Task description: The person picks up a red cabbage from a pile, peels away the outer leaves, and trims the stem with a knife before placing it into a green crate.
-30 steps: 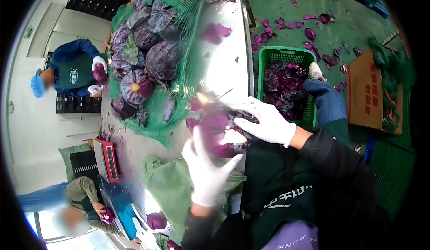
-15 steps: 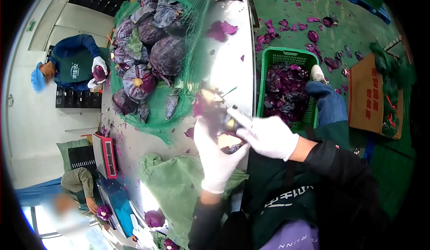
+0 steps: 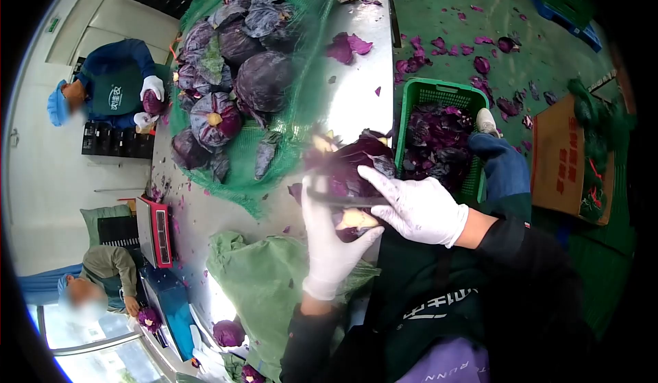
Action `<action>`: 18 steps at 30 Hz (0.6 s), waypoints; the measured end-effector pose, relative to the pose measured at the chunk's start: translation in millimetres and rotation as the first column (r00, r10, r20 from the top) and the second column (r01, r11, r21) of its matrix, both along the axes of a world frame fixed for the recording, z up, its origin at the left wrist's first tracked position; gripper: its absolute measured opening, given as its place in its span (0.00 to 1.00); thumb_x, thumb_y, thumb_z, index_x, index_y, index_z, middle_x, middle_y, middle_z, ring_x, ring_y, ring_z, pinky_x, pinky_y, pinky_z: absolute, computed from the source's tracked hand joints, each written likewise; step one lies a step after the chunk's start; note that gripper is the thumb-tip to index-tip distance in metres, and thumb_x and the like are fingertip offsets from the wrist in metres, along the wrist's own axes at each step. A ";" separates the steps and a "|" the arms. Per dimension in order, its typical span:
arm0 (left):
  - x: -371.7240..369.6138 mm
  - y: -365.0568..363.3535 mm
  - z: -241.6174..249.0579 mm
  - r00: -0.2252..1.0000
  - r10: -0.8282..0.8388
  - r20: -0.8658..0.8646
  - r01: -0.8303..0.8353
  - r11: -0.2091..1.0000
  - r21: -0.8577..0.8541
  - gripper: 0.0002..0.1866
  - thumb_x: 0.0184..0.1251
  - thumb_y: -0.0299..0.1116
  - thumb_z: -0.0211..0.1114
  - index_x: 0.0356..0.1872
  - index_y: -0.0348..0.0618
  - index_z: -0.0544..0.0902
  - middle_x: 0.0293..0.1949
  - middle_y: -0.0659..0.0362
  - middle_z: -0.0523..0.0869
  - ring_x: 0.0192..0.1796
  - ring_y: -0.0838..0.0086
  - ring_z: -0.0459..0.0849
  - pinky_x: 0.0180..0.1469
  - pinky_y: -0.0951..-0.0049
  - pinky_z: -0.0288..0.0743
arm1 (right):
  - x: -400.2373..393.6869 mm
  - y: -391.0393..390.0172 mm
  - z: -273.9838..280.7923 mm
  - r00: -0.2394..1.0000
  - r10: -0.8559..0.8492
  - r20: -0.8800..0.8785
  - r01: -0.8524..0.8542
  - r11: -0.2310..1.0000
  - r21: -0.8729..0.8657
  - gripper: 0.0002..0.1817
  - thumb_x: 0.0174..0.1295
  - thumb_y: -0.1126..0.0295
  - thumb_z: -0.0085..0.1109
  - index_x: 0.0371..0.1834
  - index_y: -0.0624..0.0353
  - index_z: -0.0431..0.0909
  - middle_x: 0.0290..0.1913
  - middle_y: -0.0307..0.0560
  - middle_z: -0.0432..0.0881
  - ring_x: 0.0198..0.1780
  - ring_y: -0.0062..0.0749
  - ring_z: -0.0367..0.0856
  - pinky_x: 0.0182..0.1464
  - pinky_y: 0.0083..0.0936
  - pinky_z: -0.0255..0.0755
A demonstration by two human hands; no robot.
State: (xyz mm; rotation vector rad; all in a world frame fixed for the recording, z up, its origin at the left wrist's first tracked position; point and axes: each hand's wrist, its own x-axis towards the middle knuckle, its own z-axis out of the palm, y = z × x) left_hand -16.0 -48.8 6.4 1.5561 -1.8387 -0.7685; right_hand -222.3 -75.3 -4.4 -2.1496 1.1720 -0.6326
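My left hand (image 3: 327,242), in a white glove, grips a red cabbage (image 3: 353,170) from the near side; its pale cut stem (image 3: 355,220) shows close to the thumb. My right hand (image 3: 426,208), also gloved, is closed on a knife (image 3: 343,200), whose dark blurred blade lies across the cabbage towards my left fingers. The handle is mostly hidden in the fist. Purple outer leaves hang loose at the far side of the cabbage. Just beyond, several red cabbages (image 3: 264,81) rest on a green mesh net (image 3: 308,47) on the metal table (image 3: 363,102).
A green crate (image 3: 439,82) of purple leaves stands right of the table. A green sack (image 3: 257,273) lies at the near left, with a red scale (image 3: 159,235) beyond. Two co-workers (image 3: 123,88) handle cabbages across the table. A cardboard box (image 3: 554,157) sits far right; leaf scraps litter the floor.
The knife has swung from pointing up near my right fingers to lying across the cabbage. My right hand has shifted slightly, and more purple leaf shows at the cabbage's far side.
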 end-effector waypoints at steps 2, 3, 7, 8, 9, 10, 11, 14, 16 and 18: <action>-5.5 0.1 4.2 0.972 0.088 -0.217 -0.052 0.984 0.170 0.66 0.39 0.29 0.86 0.79 0.38 0.48 0.70 0.47 0.67 0.67 0.64 0.73 0.65 0.63 0.74 | -0.3 4.2 -10.7 0.995 0.024 -0.092 -0.031 0.997 -0.075 0.40 0.72 0.52 0.51 0.81 0.58 0.50 0.26 0.49 0.79 0.20 0.42 0.79 0.22 0.37 0.72; -9.1 0.8 8.4 0.950 0.141 -0.280 -0.067 0.963 0.261 0.67 0.39 0.28 0.86 0.79 0.37 0.47 0.70 0.48 0.67 0.66 0.66 0.75 0.64 0.66 0.76 | -0.5 3.1 -8.2 0.991 0.039 -0.127 -0.047 0.997 -0.058 0.38 0.73 0.52 0.49 0.81 0.58 0.51 0.28 0.51 0.81 0.21 0.43 0.80 0.22 0.37 0.73; -1.6 -2.2 -0.5 0.993 0.039 -0.109 -0.029 0.995 0.096 0.66 0.40 0.28 0.86 0.79 0.35 0.48 0.71 0.47 0.66 0.69 0.63 0.72 0.68 0.65 0.72 | 5.5 -6.6 1.3 0.980 0.035 -0.198 -0.056 0.993 -0.102 0.33 0.76 0.53 0.46 0.79 0.53 0.57 0.29 0.51 0.83 0.22 0.45 0.82 0.22 0.38 0.75; -0.4 -3.1 -2.8 0.998 0.019 -0.063 -0.016 0.999 0.042 0.66 0.40 0.28 0.86 0.79 0.35 0.48 0.71 0.47 0.65 0.69 0.63 0.71 0.69 0.65 0.70 | 6.0 -8.9 -2.0 0.983 0.011 -0.184 -0.038 0.990 -0.139 0.31 0.76 0.54 0.46 0.78 0.53 0.60 0.28 0.51 0.82 0.23 0.45 0.82 0.22 0.37 0.75; 0.2 -3.6 -1.6 1.000 0.003 0.001 -0.003 1.000 0.010 0.65 0.40 0.28 0.86 0.78 0.34 0.48 0.72 0.46 0.65 0.70 0.62 0.70 0.70 0.64 0.69 | 6.1 -12.6 -6.5 0.985 -0.014 -0.172 -0.017 0.984 -0.177 0.30 0.76 0.54 0.46 0.77 0.52 0.63 0.28 0.50 0.82 0.24 0.45 0.83 0.23 0.37 0.75; 0.9 -4.0 0.5 0.998 -0.010 0.065 0.012 1.000 -0.023 0.65 0.40 0.28 0.86 0.78 0.34 0.48 0.73 0.46 0.64 0.71 0.61 0.69 0.71 0.63 0.68 | 7.8 -22.4 -10.4 0.987 -0.133 0.088 0.146 0.977 -0.154 0.24 0.77 0.58 0.44 0.73 0.46 0.71 0.32 0.49 0.83 0.28 0.43 0.83 0.30 0.36 0.78; 1.7 -3.7 1.3 0.991 -0.020 0.129 0.027 0.998 -0.055 0.65 0.40 0.28 0.86 0.78 0.34 0.48 0.73 0.46 0.63 0.72 0.61 0.68 0.72 0.63 0.67 | 2.9 -31.2 -11.2 0.972 -0.229 0.047 0.231 0.972 -0.039 0.21 0.77 0.60 0.46 0.70 0.45 0.75 0.36 0.50 0.85 0.33 0.43 0.86 0.36 0.33 0.81; 4.3 -3.2 -4.6 0.999 -0.018 0.031 0.019 1.000 -0.021 0.64 0.40 0.27 0.85 0.78 0.34 0.50 0.75 0.44 0.61 0.75 0.59 0.66 0.73 0.61 0.65 | 2.5 -37.5 -11.4 0.987 -0.156 0.037 0.156 0.988 0.015 0.25 0.74 0.56 0.51 0.73 0.45 0.70 0.41 0.51 0.86 0.39 0.44 0.87 0.40 0.33 0.82; 1.6 -4.6 -3.9 1.000 -0.025 -0.013 0.025 1.000 0.007 0.64 0.40 0.28 0.86 0.78 0.34 0.50 0.74 0.44 0.62 0.74 0.59 0.67 0.73 0.59 0.65 | 14.8 -25.8 -2.3 0.991 -0.081 0.104 0.087 0.995 -0.052 0.29 0.69 0.51 0.58 0.70 0.51 0.71 0.42 0.50 0.85 0.38 0.44 0.86 0.40 0.33 0.81; 1.3 -6.2 -1.5 0.998 -0.044 -0.034 0.046 0.998 0.032 0.65 0.39 0.30 0.86 0.78 0.34 0.50 0.74 0.44 0.61 0.74 0.57 0.67 0.74 0.59 0.64 | 23.9 -31.6 -5.3 0.993 -0.049 0.112 0.059 0.995 -0.085 0.22 0.67 0.54 0.62 0.56 0.58 0.78 0.37 0.48 0.83 0.35 0.45 0.85 0.36 0.36 0.81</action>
